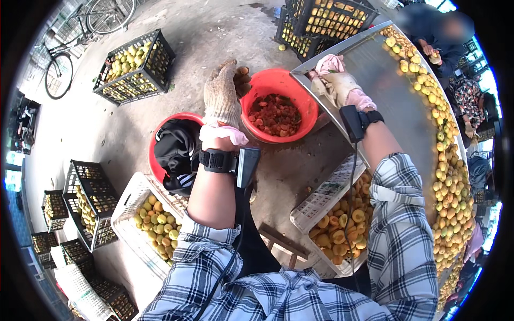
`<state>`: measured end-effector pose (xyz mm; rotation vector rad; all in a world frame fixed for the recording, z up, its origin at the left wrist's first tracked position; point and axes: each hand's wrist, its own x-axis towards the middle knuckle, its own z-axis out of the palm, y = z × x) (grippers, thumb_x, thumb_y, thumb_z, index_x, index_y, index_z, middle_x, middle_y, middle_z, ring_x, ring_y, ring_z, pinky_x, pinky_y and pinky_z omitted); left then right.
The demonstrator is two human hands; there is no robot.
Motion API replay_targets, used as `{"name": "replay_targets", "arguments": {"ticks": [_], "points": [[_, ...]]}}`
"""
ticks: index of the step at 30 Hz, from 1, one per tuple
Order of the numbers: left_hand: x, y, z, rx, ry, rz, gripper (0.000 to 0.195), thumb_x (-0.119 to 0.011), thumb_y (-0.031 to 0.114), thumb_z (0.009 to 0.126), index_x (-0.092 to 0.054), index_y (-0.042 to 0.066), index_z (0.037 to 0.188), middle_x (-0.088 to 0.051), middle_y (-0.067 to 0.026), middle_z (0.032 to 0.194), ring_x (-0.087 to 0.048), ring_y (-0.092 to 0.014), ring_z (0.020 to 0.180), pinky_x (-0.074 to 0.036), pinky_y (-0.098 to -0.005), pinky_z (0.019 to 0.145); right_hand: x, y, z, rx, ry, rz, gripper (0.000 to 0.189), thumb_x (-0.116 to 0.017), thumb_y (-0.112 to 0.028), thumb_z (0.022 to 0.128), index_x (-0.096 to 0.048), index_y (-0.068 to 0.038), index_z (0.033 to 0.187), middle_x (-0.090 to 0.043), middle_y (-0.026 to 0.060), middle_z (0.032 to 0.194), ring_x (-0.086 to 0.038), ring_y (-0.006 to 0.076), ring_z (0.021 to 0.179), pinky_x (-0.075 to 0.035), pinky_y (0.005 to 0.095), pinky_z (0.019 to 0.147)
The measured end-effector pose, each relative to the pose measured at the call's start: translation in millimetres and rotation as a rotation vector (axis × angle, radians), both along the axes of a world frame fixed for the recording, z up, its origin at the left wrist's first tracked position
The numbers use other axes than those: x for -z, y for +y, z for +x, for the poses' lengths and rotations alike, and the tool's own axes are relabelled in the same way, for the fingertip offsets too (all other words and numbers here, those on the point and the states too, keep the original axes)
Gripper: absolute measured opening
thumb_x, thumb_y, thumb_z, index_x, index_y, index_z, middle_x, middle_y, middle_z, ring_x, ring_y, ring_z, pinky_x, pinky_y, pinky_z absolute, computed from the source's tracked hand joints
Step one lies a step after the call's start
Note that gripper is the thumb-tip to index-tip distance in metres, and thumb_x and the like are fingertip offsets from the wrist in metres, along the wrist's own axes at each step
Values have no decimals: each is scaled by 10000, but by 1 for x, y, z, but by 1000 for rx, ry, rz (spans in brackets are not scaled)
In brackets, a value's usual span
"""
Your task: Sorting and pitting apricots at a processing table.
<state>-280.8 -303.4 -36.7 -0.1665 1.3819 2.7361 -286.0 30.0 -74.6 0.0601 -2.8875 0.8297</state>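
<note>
My left hand [225, 90], in a stained knit glove over a pink one, is raised left of a red plastic basin [313, 116] with reddish-brown fruit scraps [275, 116]. Its fingertips are dark and curled near the basin's rim; whether something small lies between them is unclear. My right hand [335, 80], in a similar glove, rests at the near left corner of a metal table [385, 92]; its fingers are partly hidden, so I cannot tell what they hold. Below it, a white plastic crate [321, 200] holds halved apricots [341, 228]. Whole apricots [158, 224] fill another white crate [128, 208] at lower left.
Apricots [449, 192] line the table's far side, where people sit. A second red basin [151, 148] holds dark clothing. Black crates of fruit [136, 80] stand on the concrete floor, others stacked [329, 20] beyond the table. A wooden stool [281, 240] is between the white crates.
</note>
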Motion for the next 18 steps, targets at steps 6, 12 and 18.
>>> {"name": "replay_targets", "arguments": {"ticks": [6, 12, 18], "points": [[-3, 10, 7, 44, -106, 11, 211, -631, 212, 914, -624, 40, 1037, -677, -116, 845, -655, -203, 676, -557, -293, 586, -44, 23, 40, 400, -304, -117, 332, -638, -289, 884, -675, -14, 1066, -689, 98, 911, -639, 155, 812, -498, 317, 717], [-7, 5, 10, 47, -91, -31, 211, -630, 205, 921, -628, 46, 1060, -677, -97, 853, -658, -184, 691, -544, -268, 583, -101, 6, 91, 146, -506, 407, 580, -718, -405, 727, -632, 16, 1115, -685, 213, 935, -671, 327, 879, -524, 383, 802], [-10, 12, 11, 56, -69, -79, 271, -632, 225, 914, -612, 47, 1117, -675, -66, 845, -645, -146, 704, -528, -245, 614, -66, -41, 40, 269, -534, 370, 574, -640, -374, 847, -475, -93, 1319, -602, 143, 1185, -594, 227, 1070, -494, 352, 924]]}}
